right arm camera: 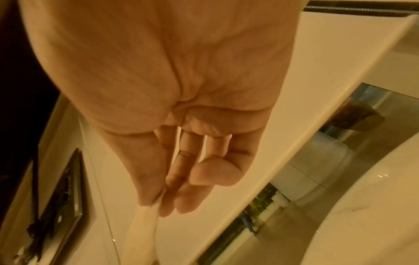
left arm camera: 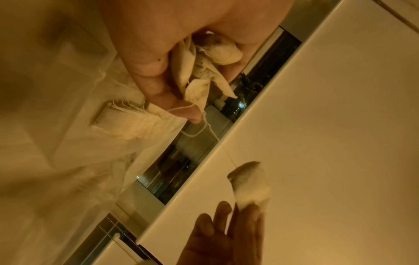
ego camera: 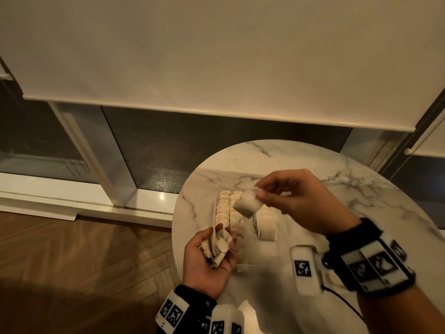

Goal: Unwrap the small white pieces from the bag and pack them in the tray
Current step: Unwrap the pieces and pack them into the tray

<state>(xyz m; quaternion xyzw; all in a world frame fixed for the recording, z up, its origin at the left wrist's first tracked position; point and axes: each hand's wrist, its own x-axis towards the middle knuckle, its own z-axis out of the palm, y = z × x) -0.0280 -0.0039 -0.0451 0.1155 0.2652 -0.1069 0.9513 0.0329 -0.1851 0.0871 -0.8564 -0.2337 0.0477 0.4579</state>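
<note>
My right hand pinches one small white piece between thumb and fingertips, held in the air above the tray. In the right wrist view the same white piece hangs from the thumb and fingers. My left hand, palm up over the table's left edge, grips a crumpled bunch of white pieces and wrappings with loose threads; the bunch also shows in the left wrist view. The clear tray holds two packed rows of pieces and a shorter row.
The round marble table ends close to my left hand, with wooden floor below. A window and a lowered roller blind stand behind. Something pale and thin lies at the table's near edge.
</note>
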